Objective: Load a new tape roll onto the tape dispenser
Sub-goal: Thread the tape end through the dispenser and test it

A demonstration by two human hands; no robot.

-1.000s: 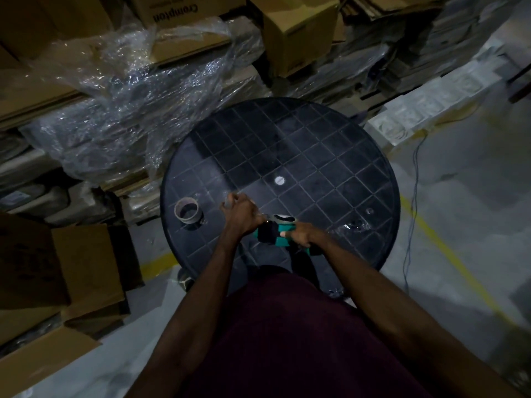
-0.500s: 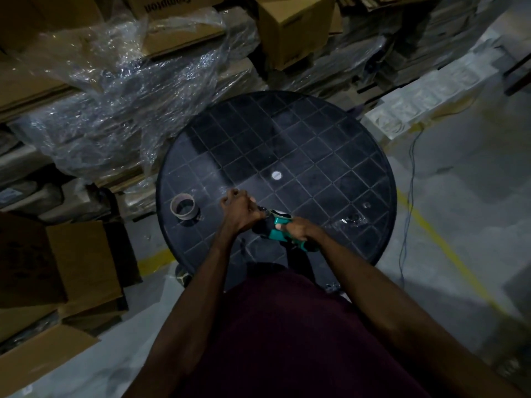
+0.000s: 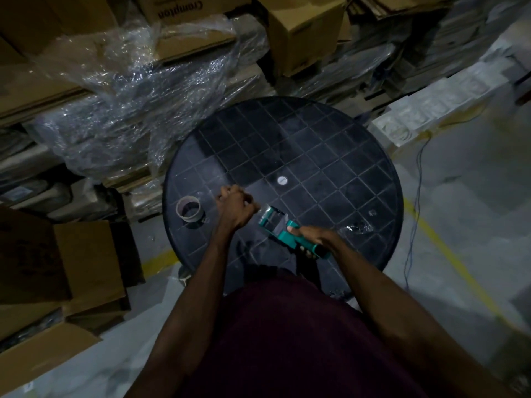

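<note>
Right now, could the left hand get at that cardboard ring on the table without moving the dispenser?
Probably yes. The cardboard ring stands alone on the table just left of the left hand, nothing between them, though that hand is closed near the dispenser.

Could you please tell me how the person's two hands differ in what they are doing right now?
The right hand is wrapped around the handle of the teal tape dispenser, while the left hand is closed into a fist just off the dispenser's front end; what it pinches is too dark to tell. The right hand sits nearer the body, the left hand farther out and nearer the cardboard core. Both are over the round black table.
</note>
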